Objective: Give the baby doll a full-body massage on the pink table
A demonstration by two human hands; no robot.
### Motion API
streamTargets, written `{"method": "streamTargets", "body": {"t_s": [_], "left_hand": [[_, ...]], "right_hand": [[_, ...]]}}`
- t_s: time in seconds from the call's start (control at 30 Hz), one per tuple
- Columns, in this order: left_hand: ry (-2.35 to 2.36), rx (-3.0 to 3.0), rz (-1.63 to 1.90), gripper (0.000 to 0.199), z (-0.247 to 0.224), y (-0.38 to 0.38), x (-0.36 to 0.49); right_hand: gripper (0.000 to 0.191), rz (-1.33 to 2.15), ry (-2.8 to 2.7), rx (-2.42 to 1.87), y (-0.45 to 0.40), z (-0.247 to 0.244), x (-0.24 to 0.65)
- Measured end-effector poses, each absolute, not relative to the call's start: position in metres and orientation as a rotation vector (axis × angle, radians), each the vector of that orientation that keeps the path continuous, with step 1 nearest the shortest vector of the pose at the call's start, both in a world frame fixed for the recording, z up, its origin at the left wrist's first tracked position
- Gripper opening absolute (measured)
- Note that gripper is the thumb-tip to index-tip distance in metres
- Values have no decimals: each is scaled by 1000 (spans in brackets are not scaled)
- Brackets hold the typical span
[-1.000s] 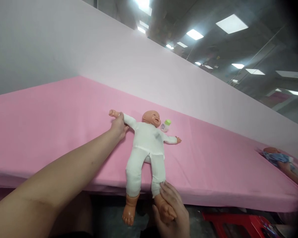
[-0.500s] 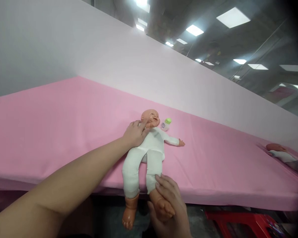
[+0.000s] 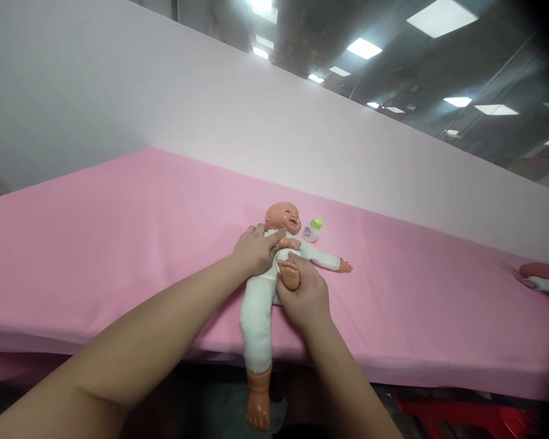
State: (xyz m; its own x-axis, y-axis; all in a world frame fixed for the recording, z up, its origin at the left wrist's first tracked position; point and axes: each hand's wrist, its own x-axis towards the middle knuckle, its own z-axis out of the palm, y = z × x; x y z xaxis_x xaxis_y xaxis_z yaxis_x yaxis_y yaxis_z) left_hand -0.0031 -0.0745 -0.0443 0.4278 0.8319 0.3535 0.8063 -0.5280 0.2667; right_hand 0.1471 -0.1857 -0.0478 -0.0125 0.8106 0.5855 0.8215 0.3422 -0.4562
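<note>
A baby doll (image 3: 258,305) in a white suit lies on its back on a pink-covered table (image 3: 119,231), its head away from me. My left hand (image 3: 256,249) is closed on the doll's arm, with the doll's small hand showing across the chest. My right hand (image 3: 307,289) grips the doll's other foot, folded up over its belly, sole facing me. One leg hangs over the table's front edge. Beside the head lies a small bottle with a green cap (image 3: 313,229).
Another doll (image 3: 546,283) lies at the far right of the table. A pale wall (image 3: 256,122) rises behind the table. Below the front edge at right is a red plastic stool (image 3: 466,414).
My right hand has brought the doll's foot up from the table edge to its belly. My left hand has drawn the doll's hand down from its mouth to the chest.
</note>
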Motion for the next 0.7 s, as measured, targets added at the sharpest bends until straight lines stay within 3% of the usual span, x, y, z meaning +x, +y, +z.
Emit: {"method": "streamTargets", "body": {"t_s": [0.23,0.4,0.57,0.7], "left_hand": [[1395,2287,987,51,-44,-65,-23],[1456,1756,1290,36,-52,-49,-30],[1144,1102,1288,35,-58,-39,-35],[964,904,1264,35,-53,-40,-36]], "right_hand": [[27,-15,-1692,-1379,-188,-51,149],[33,22,-1444,-1374,-216,-69,169],[31,17,-1411,-1324,-280,-88,190],[33,-75,-1638,-1254,-325,-108,199]]}}
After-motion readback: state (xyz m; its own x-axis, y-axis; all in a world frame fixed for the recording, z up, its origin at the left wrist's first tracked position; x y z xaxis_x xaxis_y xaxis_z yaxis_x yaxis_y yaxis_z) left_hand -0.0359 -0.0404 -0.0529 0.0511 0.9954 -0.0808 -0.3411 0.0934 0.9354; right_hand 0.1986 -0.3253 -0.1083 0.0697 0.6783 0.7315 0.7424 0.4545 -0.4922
